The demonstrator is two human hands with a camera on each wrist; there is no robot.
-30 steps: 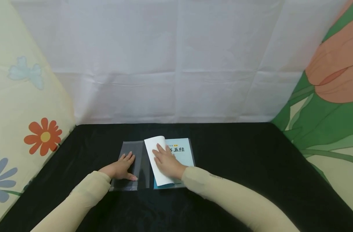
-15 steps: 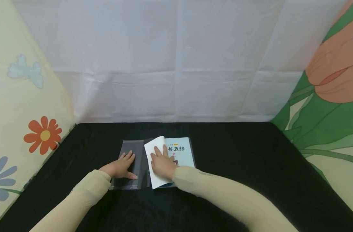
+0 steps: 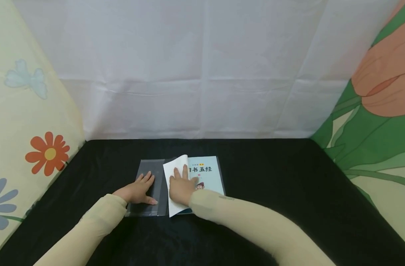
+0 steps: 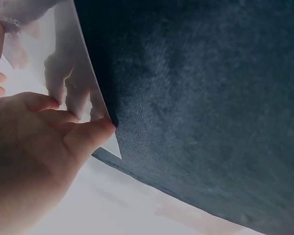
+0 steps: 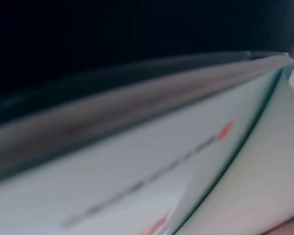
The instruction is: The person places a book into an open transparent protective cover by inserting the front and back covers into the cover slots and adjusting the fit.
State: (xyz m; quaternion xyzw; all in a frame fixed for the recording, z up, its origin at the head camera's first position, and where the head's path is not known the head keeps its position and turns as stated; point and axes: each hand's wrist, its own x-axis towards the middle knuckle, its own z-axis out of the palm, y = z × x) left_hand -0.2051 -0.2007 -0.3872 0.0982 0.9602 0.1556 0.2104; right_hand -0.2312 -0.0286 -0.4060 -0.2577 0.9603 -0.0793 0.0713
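In the head view a thin book (image 3: 209, 179) with a pale blue cover and dark lettering lies on the black cloth, its front partly covered by a white leaf (image 3: 171, 170) folded leftward. My right hand (image 3: 181, 188) lies on that leaf with its fingers stretched out. Left of the book is a clear plastic book cover (image 3: 155, 168). On it rests my left hand (image 3: 137, 191), fingers spread. In the left wrist view the glossy plastic sheet (image 4: 63, 36) mirrors the left hand's fingertips. The right wrist view shows blurred printed pages (image 5: 137, 161); only a sliver of the right hand appears there.
A black cloth (image 3: 265, 177) covers the table. Behind it hangs a white sheet (image 3: 202, 74). Flower-printed panels stand at the left (image 3: 39, 118) and right (image 3: 378, 140).
My right hand has slid leftward over the white leaf, whose lower corner has swung left. More of the book's lettering now shows. My left hand stays in place.
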